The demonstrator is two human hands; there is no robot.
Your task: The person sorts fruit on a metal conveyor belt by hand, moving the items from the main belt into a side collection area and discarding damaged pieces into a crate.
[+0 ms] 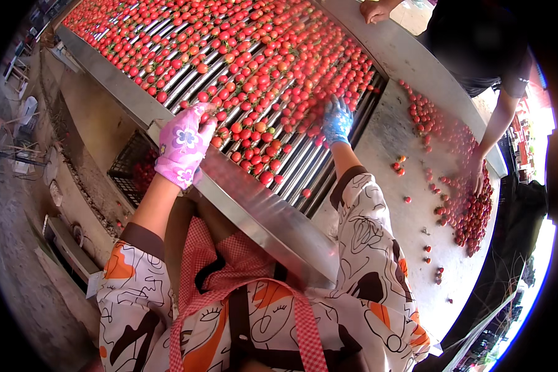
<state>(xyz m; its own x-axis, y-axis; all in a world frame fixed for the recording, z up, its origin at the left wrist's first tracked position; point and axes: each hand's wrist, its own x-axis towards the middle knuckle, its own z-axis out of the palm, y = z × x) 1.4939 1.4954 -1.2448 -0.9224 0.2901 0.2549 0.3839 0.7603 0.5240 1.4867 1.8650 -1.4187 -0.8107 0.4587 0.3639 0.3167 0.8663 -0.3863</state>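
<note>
Many small red tomatoes [249, 86] lie spread over a metal roller conveyor [290, 160]. My left hand [183, 144], in a pink flowered glove, is at the conveyor's near metal edge, its fingertips beside tomatoes; whether it holds one cannot be told. My right hand [338, 122], in a blue patterned glove, reaches palm down onto the tomatoes near the right end of the rollers. Its fingertips are among the fruit, and what is under them is hidden. A looser group of tomatoes lies on the rollers between my hands.
Right of the rollers, a metal table [386, 223] carries a heap of tomatoes [474, 214] and scattered ones. Another person's hand [478, 174] touches that heap; their other hand [374, 11] rests on the far metal rim. A black plastic crate [123, 174] with tomatoes stands below left.
</note>
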